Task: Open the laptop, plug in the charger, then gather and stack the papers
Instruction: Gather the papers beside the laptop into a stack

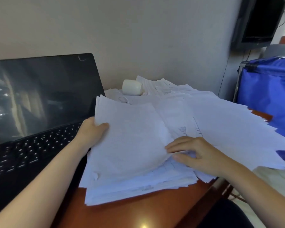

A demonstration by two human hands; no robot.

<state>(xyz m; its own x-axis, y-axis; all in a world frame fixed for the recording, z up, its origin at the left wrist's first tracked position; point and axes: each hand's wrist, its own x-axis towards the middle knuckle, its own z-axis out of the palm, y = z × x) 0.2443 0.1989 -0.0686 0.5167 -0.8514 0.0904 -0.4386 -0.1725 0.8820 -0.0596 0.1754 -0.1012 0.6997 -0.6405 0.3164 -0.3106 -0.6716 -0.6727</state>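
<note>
The black laptop (39,102) stands open at the left, its screen dark and its keyboard backlit. A thick sheaf of white papers (130,145) lies beside it on the brown table (138,211). My left hand (90,134) grips the sheaf's left edge, thumb on top. My right hand (192,153) pinches the right edge of the top sheets, which bulge upward. More loose papers (229,122) fan out to the right, past the table's edge. No charger plug is visible at the laptop.
A white charger block (132,87) with a coiled white cable (124,99) rests on papers at the back by the wall. A blue fabric bin (270,96) on a metal frame stands to the right. A dark screen (262,20) hangs at top right.
</note>
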